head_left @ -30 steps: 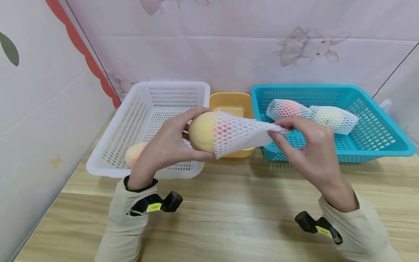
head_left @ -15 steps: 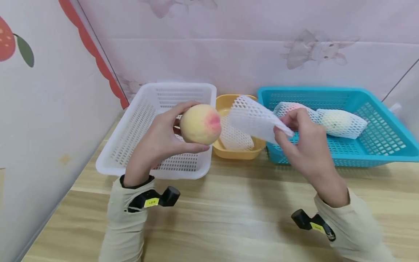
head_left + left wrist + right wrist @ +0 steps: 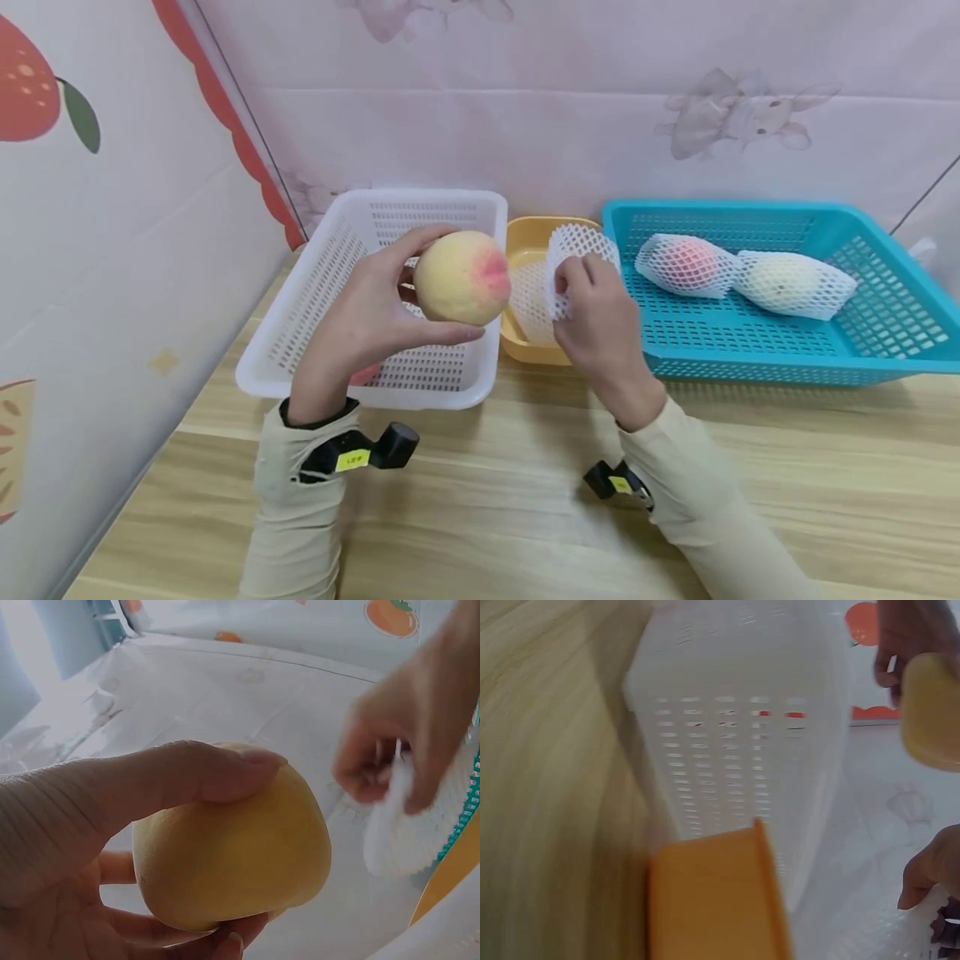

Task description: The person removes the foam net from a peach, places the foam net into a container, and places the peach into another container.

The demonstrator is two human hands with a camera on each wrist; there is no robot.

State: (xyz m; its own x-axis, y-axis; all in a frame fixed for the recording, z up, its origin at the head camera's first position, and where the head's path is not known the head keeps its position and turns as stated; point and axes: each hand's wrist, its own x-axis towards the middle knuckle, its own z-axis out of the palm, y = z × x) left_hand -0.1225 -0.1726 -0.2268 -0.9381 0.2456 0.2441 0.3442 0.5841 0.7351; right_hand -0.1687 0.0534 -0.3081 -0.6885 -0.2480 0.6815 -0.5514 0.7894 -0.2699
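Note:
My left hand grips a bare yellow peach with a pink tip, held above the white basket. In the left wrist view the thumb lies across the top of the peach and fingers curl beneath it. My right hand pinches a white foam net sleeve over the yellow bin. A second foam net lies inside that bin. Part of a pinkish-red fruit shows in the white basket behind my left wrist.
At the right stands a teal basket holding two net-wrapped fruits, one pink and one pale. All three containers stand in a row on a wooden table, against a printed wall covering.
The foam net came off the peach in my left hand. My right hand then carried the net leftward from the teal basket's edge to over the yellow bin.

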